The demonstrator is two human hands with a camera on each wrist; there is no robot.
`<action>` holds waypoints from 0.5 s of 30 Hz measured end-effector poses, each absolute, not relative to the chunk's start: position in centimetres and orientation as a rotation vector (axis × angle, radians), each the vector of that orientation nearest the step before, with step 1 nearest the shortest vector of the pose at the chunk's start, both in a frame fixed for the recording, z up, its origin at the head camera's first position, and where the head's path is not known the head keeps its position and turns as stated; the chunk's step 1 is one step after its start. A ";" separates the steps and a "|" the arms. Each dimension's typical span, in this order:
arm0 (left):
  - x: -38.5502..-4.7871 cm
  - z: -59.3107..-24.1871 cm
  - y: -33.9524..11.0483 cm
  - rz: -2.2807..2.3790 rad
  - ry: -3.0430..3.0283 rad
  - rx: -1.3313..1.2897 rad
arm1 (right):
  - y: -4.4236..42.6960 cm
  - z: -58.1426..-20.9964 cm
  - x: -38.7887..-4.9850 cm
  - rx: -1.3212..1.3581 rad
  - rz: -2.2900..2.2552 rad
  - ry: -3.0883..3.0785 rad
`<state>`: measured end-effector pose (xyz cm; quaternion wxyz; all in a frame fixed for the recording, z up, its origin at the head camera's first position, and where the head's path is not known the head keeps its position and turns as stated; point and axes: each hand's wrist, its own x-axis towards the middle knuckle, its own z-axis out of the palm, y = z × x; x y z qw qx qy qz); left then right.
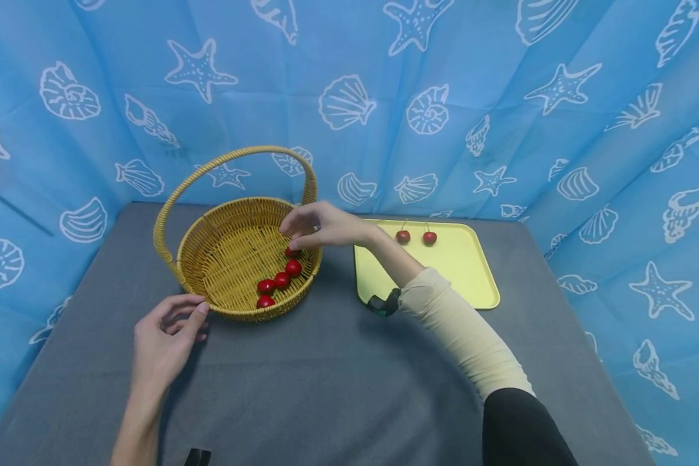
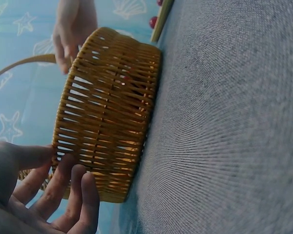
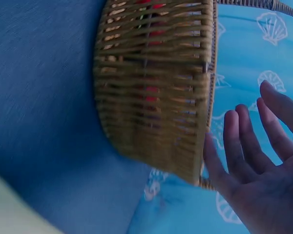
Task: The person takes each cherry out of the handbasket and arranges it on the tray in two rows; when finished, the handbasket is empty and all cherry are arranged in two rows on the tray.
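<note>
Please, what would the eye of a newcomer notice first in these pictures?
Probably the woven basket, left of centre in the head view, with red cherries toward its right and near sides. The left hand pinches its near-left rim, and the right hand is over its right edge. Farther right, two stemmed cherries stand out on the yellow tray, in front of the patterned blue curtain.

Your basket point(image 1: 227, 259) is golden brown with a woven pattern. Inside it, the cherries point(image 1: 293, 267) are red. To the right of it, your tray point(image 1: 463, 272) is pale yellow. Under it, the cloth point(image 1: 326, 401) is grey. Behind it, you have a blue curtain point(image 1: 373, 45) with white shells and starfish.
</note>
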<state>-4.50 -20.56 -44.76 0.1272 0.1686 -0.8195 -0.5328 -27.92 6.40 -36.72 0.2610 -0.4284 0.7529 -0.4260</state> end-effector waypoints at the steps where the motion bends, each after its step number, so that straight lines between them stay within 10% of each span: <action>1: -4.5 -44.8 -20.6 -1.551 -2.383 0.489 | 5.9 -36.9 -28.0 -1.146 -1.150 2.027; 15: -4.5 -44.9 -20.6 -1.551 -2.374 0.482 | 2.2 -37.9 -28.1 -1.003 -0.988 1.993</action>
